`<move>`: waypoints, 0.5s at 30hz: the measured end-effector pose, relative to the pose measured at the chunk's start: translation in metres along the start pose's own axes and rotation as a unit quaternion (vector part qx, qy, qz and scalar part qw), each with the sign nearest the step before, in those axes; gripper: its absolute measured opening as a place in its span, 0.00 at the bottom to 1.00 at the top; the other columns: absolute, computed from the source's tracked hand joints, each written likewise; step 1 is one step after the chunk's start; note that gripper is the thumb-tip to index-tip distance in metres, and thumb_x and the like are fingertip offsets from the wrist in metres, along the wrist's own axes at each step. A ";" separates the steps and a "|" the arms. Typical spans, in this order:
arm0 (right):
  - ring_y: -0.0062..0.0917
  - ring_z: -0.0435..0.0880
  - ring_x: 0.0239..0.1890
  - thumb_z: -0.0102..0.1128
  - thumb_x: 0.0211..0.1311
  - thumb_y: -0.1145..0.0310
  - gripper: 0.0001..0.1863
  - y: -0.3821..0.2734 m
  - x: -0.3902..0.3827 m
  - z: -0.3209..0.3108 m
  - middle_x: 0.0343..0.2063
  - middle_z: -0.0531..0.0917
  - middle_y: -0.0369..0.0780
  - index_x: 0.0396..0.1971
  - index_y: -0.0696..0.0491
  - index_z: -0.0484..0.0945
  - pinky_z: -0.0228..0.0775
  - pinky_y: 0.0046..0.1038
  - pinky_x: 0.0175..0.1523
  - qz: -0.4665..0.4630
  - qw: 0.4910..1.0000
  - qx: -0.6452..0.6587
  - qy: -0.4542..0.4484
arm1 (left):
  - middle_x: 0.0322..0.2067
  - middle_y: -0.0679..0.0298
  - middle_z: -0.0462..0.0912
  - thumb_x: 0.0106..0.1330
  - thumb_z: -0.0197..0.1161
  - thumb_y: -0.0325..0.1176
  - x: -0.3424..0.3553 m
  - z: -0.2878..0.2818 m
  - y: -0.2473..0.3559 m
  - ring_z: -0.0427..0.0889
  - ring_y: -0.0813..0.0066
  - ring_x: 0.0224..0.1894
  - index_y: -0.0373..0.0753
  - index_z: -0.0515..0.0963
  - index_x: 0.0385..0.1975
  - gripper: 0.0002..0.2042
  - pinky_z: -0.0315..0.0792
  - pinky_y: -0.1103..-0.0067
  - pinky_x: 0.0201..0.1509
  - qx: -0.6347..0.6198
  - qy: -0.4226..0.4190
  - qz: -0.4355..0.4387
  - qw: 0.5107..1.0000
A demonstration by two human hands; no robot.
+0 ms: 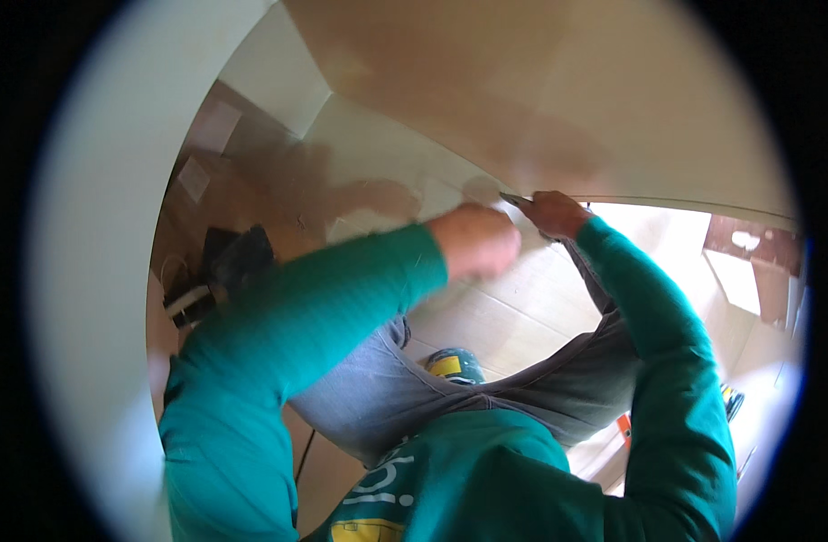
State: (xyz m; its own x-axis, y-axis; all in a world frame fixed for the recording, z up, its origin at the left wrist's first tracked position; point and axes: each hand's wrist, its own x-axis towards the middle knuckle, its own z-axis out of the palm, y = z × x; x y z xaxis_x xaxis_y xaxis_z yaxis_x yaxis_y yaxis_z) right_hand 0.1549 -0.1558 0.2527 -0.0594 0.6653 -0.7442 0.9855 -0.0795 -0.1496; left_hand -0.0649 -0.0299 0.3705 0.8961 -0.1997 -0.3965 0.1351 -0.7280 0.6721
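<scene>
My right hand (pixel 557 215) is wrapped round a thin, dark, pointed blade-like tool (pixel 515 199), whose exact kind is not clear. The tool's tip is at the lower edge of a large smooth beige panel (pixel 540 81). My left hand (pixel 477 240) hovers just left of it, curled like a fist and blurred by movement. Whatever it may hold is hidden behind its back. Both arms wear green sleeves.
Between my knees stands a dark green bucket (pixel 455 365) with a yellow label, on pale floor tiles (pixel 495 325). Black objects (pixel 236 257) lie at the left. A pale curved wall or door edge (pixel 89 271) fills the far left. An orange item (pixel 624 428) shows beside my right leg.
</scene>
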 end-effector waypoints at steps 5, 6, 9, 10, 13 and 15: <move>0.52 0.82 0.31 0.56 0.71 0.61 0.14 -0.064 -0.154 -0.080 0.28 0.82 0.55 0.41 0.58 0.76 0.72 0.48 0.33 0.020 0.966 0.181 0.184 | 0.43 0.50 0.85 0.67 0.53 0.34 0.059 0.075 -0.186 0.85 0.53 0.46 0.36 0.81 0.46 0.14 0.79 0.60 0.49 0.129 0.160 -0.288 0.935; 0.54 0.81 0.29 0.59 0.70 0.64 0.12 -0.065 -0.174 -0.064 0.26 0.81 0.54 0.40 0.58 0.76 0.72 0.48 0.33 -0.037 0.942 0.115 0.314 | 0.45 0.49 0.84 0.67 0.53 0.34 0.067 0.092 -0.209 0.83 0.52 0.49 0.36 0.79 0.52 0.17 0.78 0.61 0.52 0.104 0.242 -0.346 0.901; 0.54 0.81 0.29 0.59 0.70 0.64 0.12 -0.076 -0.195 -0.047 0.25 0.81 0.55 0.41 0.58 0.76 0.70 0.48 0.34 0.059 0.925 0.238 0.291 | 0.49 0.48 0.80 0.68 0.54 0.35 0.112 0.126 -0.236 0.79 0.50 0.54 0.38 0.70 0.64 0.24 0.74 0.62 0.57 0.051 0.330 -0.416 0.846; 0.54 0.81 0.29 0.59 0.70 0.62 0.13 -0.082 -0.199 -0.048 0.25 0.81 0.56 0.42 0.58 0.75 0.70 0.49 0.34 0.109 0.930 0.223 0.271 | 0.50 0.48 0.79 0.68 0.54 0.36 0.120 0.136 -0.237 0.77 0.49 0.55 0.39 0.66 0.68 0.27 0.73 0.62 0.58 0.039 0.331 -0.431 0.838; 0.55 0.81 0.31 0.59 0.69 0.61 0.14 -0.075 -0.203 -0.060 0.26 0.82 0.56 0.43 0.58 0.76 0.72 0.48 0.37 0.147 0.925 0.267 0.226 | 0.47 0.49 0.78 0.68 0.56 0.37 0.144 0.145 -0.223 0.75 0.51 0.52 0.40 0.66 0.69 0.28 0.71 0.61 0.56 0.096 0.362 -0.427 0.823; 0.56 0.81 0.35 0.58 0.69 0.63 0.14 -0.070 -0.205 -0.066 0.29 0.82 0.57 0.44 0.59 0.77 0.72 0.46 0.41 0.191 0.927 0.275 0.167 | 0.44 0.51 0.76 0.67 0.58 0.38 0.150 0.157 -0.233 0.74 0.53 0.50 0.40 0.66 0.69 0.28 0.70 0.61 0.54 0.040 0.411 -0.440 0.798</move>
State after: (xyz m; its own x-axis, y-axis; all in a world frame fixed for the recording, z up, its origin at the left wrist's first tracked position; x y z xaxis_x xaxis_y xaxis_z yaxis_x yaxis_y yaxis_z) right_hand 0.1086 -0.2377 0.4593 0.4212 0.6958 -0.5818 0.6881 -0.6630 -0.2947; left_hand -0.0278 0.0066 0.0566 0.4489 0.8845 -0.1272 0.8661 -0.3957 0.3056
